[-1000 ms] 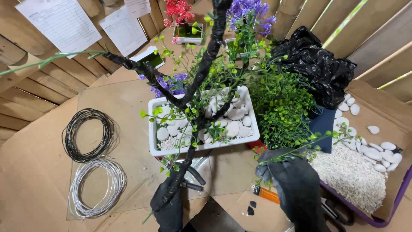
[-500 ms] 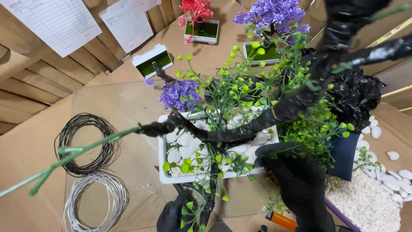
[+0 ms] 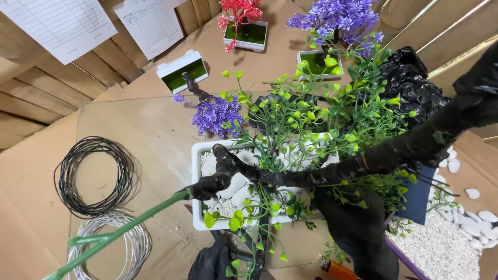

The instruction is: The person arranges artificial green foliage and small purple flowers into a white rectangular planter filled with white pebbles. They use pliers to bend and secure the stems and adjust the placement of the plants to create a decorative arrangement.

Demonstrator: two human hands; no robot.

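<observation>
An artificial tree with a black wrapped trunk and branch stands in a white rectangular planter filled with white stones. Green leafy sprigs and a purple flower cluster rise around it. A long green stem juts from the branch tip toward the lower left. My left hand, in a black glove, grips the dark trunk base at the planter's near edge. My right hand, also gloved, reaches up into the green sprigs and holds them, its fingers partly hidden behind the branch.
A black wire coil and a silver wire coil lie left on the cardboard. Fine white gravel and larger stones sit right, with a black plastic bag behind. Small pots with red and purple flowers stand at the back.
The tree has tilted toward me, so the black branch now crosses the view and the green stem points lower left. Both hands have stayed on the plant near the planter.
</observation>
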